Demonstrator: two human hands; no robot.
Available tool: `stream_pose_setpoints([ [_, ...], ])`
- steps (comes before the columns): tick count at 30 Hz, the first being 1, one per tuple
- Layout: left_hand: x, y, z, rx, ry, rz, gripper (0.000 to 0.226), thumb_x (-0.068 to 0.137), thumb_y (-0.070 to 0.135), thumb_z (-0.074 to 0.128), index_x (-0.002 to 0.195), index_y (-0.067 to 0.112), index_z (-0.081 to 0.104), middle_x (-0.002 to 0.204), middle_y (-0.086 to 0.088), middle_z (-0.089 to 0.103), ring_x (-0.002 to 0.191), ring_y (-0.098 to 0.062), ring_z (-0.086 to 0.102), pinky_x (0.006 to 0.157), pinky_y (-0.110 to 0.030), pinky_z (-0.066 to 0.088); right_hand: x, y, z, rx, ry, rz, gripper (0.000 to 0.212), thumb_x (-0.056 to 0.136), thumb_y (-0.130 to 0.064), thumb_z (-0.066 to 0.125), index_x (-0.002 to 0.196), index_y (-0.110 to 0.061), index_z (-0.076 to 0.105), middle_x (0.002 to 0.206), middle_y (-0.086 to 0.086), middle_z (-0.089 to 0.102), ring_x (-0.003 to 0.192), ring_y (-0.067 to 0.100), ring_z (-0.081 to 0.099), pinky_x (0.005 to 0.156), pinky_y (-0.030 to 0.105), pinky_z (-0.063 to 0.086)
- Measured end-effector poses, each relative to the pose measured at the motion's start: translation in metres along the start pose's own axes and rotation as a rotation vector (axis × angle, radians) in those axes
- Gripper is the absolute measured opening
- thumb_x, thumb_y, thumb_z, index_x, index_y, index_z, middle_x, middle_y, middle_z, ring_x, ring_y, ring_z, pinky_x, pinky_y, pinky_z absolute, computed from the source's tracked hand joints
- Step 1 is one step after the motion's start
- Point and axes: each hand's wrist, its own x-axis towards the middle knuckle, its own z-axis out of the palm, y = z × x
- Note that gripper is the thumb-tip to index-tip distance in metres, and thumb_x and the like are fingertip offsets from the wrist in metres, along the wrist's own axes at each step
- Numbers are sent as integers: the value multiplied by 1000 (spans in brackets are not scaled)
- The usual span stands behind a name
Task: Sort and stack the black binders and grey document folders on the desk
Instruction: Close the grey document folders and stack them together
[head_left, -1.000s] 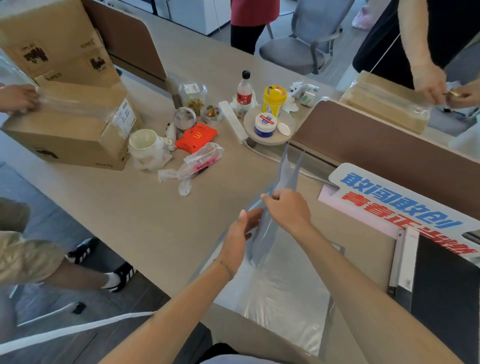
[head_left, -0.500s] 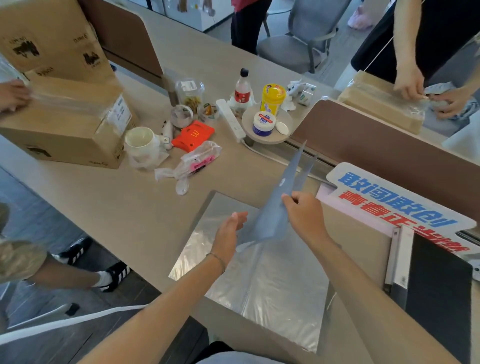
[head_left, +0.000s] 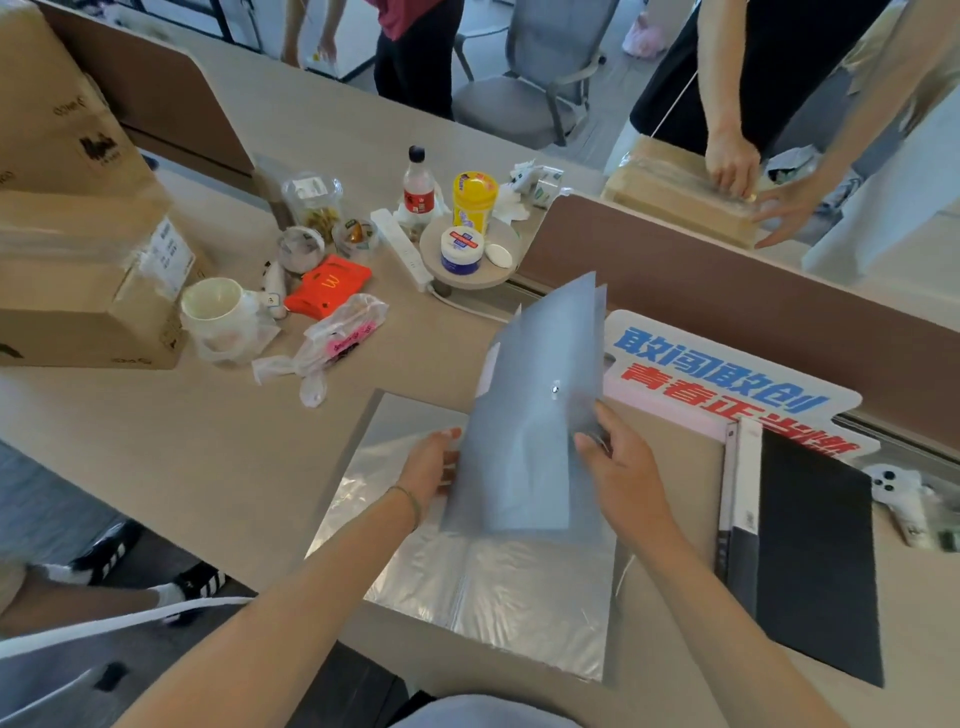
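My right hand (head_left: 626, 480) pinches the right edge of a grey document folder (head_left: 530, 415), fingers (head_left: 597, 434) clamped on it just below its snap button, holding it tilted up off the bench (head_left: 171, 441). My left hand (head_left: 428, 467) lies against the folder's left edge, fingers spread flat rather than gripping. Under it a clear plastic sleeve (head_left: 483, 587) lies flat, its near edge reaching the bench's front edge. To the right, one black binder (head_left: 815, 551) lies flat with a white spine strip along its left side; whether more sit beneath it I cannot tell. A printed sign (head_left: 727, 384) in blue and red characters leans between the binder and the brown divider panel (head_left: 727, 291). Open bench runs to the left of the sleeve as far as a crumpled plastic bag (head_left: 332, 338), one white mug (head_left: 218, 312) and one cardboard box (head_left: 88, 291). Beyond stand one red-labelled bottle (head_left: 418, 189), one yellow canister (head_left: 474, 200) and one red carton (head_left: 330, 283).
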Motion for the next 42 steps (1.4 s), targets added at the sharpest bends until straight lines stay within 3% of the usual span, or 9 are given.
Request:
stream_pose_setpoints([
  [2, 1, -1, 4, -104, -24, -25, 36, 96, 40, 51, 116, 16, 69, 83, -6, 67, 71, -22, 57, 65, -31, 45, -10, 5, -15, 34, 15, 20, 39, 101, -13, 50, 137, -30, 52, 129, -27, 59, 111, -17, 54, 95, 7, 39],
  [5, 1, -5, 14, -164, -144, -19, 41, 90, 51, 60, 108, 16, 74, 94, -4, 73, 85, -22, 66, 81, -35, 53, -22, 22, -36, 48, 45, 55, 52, 102, -16, 50, 151, -32, 41, 145, -21, 51, 127, -1, 50, 113, 29, 36],
  [10, -17, -14, 47, -149, -272, 52, 40, 94, 22, 63, 129, 4, 61, 112, -14, 74, 91, -27, 72, 75, -37, 60, -45, 52, -72, 0, 55, 106, 72, 101, -15, 53, 152, -53, 19, 121, -49, 48, 119, 4, 53, 100, 26, 41],
  [14, -31, -24, 81, -71, -207, 98, 34, 93, 17, 64, 126, 10, 58, 120, -21, 70, 95, -32, 69, 82, -50, 60, -57, 76, -100, 115, 121, 233, 62, 99, -12, 55, 149, -44, 37, 128, -21, 60, 113, 6, 59, 93, 26, 48],
  [19, -46, -40, 128, 11, -168, 161, 23, 91, 18, 67, 113, 14, 64, 109, -16, 75, 89, -30, 72, 73, -41, 60, -70, 111, -138, 122, 319, 315, 38, 97, -25, 59, 135, -24, 59, 119, -9, 67, 107, 11, 64, 100, 42, 52],
  [23, -51, -59, 176, 84, -170, 223, 23, 92, 17, 66, 114, 15, 68, 107, -11, 77, 93, -31, 73, 83, -47, 60, -85, 132, -172, 114, 414, 300, 12, 98, -24, 58, 102, -21, 69, 95, -1, 71, 87, 21, 66, 78, 37, 54],
  [31, -54, -98, 277, 290, -156, 263, 18, 90, 10, 62, 104, 18, 73, 101, -9, 77, 90, -29, 73, 85, -43, 59, -100, 214, -253, 92, 547, 402, 9, 92, -20, 65, 84, -21, 70, 82, -2, 73, 82, 20, 67, 74, 38, 51],
  [35, -37, -120, 319, 461, -177, 266, 36, 87, 6, 63, 122, 14, 65, 107, -9, 75, 95, -26, 71, 83, -36, 57, -100, 257, -289, 67, 554, 469, 12, 91, -18, 65, 81, -21, 71, 77, -4, 72, 76, 17, 65, 65, 30, 44],
  [42, -16, -144, 381, 660, -90, 264, 37, 86, 5, 69, 120, 14, 59, 84, -2, 63, 81, -24, 62, 79, -34, 52, -87, 308, -328, 62, 553, 586, 16, 87, -13, 67, 74, -22, 67, 75, 0, 71, 75, 26, 65, 60, 29, 40],
])
